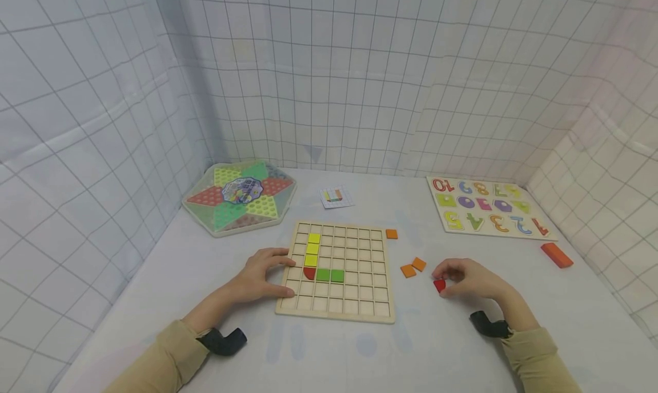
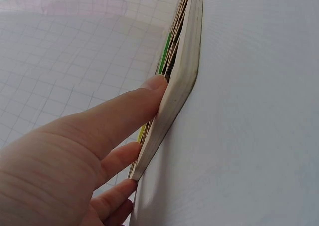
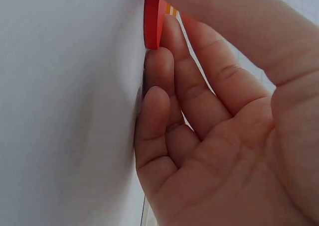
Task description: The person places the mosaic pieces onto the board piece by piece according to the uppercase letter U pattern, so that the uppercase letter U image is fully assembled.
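Note:
A wooden grid board (image 1: 360, 295) lies flat on the table. It carries a column of yellow square tiles (image 1: 312, 249), a red quarter-round tile (image 1: 309, 273) below them and two green square tiles (image 1: 330, 275) beside it. My left hand (image 1: 264, 274) rests at the board's left edge; its thumb and fingertips touch the side rim (image 2: 172, 99). To the right of the board, my right hand (image 1: 470, 279) pinches a red tile with a curved edge (image 1: 439, 285) low at the tabletop. The right wrist view shows part of this red tile (image 3: 153, 22); the thumb covers its top.
Orange square tiles (image 1: 408, 271) lie between board and right hand, another orange tile (image 1: 392, 234) by the board's far corner. A pattern card (image 1: 336, 196) and a star-patterned game board (image 1: 241, 201) lie behind. At right are a number puzzle (image 1: 488, 207) and an orange-red block (image 1: 557, 255).

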The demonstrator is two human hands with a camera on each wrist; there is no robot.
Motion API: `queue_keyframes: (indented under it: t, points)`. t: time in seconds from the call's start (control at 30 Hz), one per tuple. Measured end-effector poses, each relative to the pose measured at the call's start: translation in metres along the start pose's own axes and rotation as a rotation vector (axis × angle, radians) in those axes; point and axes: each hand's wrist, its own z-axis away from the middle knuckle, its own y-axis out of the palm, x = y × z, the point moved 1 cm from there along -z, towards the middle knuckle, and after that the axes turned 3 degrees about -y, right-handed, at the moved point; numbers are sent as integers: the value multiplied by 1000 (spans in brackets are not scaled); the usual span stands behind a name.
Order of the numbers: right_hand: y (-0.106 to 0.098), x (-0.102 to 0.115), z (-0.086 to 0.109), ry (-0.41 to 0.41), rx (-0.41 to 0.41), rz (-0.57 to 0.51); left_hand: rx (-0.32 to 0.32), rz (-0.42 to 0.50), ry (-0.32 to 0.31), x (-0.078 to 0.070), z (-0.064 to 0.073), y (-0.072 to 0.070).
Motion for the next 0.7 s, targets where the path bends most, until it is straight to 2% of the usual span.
queue_keyframes:
  t: [0.7]
  points:
    - [3, 5, -1, 2, -29, 34, -4, -5, 4, 0, 0, 0]
